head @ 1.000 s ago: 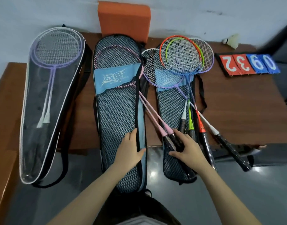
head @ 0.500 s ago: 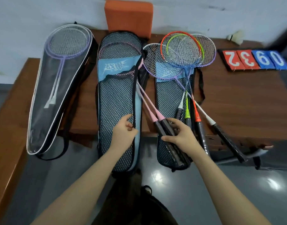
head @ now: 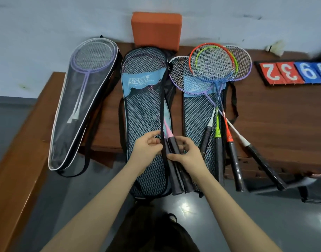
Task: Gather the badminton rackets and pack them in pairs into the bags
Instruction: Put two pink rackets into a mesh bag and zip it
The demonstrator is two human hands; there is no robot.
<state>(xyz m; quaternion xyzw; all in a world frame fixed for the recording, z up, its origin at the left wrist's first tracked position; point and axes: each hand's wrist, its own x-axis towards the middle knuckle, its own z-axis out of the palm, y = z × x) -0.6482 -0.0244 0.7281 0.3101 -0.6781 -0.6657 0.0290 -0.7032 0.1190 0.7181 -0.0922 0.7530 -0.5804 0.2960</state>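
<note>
Pinching pink rackets' handles [head: 171, 148]: R hand [head: 188, 155]; L hand [head: 148, 148] on mesh bag [head: 143, 113] edge.

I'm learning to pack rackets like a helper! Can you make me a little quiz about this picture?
1. True or false: the clear bag on the left already holds two purple rackets.
2. How many loose rackets lie on the right mesh bag? A) two B) four C) six
3. What colour are the shafts of the rackets sliding into the middle mesh bag?

Key: 1 true. 2 B. 3 pink; the left hand pinches the bag's edge and the right hand holds their black grips.
</note>
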